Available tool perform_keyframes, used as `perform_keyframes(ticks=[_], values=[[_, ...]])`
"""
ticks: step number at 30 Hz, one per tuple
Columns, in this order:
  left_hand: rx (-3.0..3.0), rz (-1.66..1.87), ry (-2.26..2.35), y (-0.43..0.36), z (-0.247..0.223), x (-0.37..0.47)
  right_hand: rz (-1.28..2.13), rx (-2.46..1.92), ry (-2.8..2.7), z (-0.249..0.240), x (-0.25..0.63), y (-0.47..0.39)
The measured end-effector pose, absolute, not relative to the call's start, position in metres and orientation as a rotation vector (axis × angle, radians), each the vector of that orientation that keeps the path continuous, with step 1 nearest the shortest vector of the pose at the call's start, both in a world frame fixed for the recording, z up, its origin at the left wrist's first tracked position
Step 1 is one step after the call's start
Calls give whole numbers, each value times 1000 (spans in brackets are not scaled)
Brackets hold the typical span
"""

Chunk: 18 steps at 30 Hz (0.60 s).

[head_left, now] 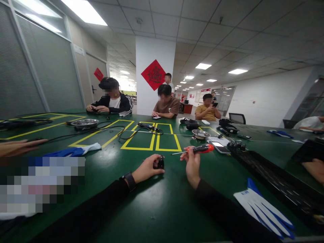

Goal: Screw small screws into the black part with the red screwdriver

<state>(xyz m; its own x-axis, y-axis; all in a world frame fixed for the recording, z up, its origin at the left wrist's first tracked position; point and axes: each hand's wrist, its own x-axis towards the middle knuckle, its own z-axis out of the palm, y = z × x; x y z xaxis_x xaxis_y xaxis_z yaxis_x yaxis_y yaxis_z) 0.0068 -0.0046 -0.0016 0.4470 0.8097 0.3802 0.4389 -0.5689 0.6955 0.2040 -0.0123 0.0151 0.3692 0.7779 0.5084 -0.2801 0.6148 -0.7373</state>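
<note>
My left hand (146,168), with a dark band on its wrist, is closed around a small black cylindrical part (160,162) with a narrow upright tip. The part stands on or just above the green table (152,202); I cannot tell which. To the right, my right hand (192,165) is raised and grips a screwdriver (204,148) by its red and black handle. The thin metal shaft lies nearly level and points left, above the left hand's part and apart from it.
White and blue gloves (263,209) lie at right, beside a long black tray-like case (273,179). A phone (220,147) and metal bowls (201,134) (84,123) stand farther back. Yellow tape rectangles (138,148) mark the table. Several people sit around it; one person's hand (21,147) reaches in at left.
</note>
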Motion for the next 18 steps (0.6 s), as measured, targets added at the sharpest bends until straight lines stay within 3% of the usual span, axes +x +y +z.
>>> perform_keyframes(ticks=[6, 12, 18], values=[[2164, 907, 827, -7, 8, 1, 872, -777, -1062, 2, 206, 3], [2186, 1376, 1176, 15, 21, -37, 860, -848, -1192, -1, 207, 0], [2176, 1067, 1471, 44, -5, -69, 1019, -758, -1169, -7, 200, 1]])
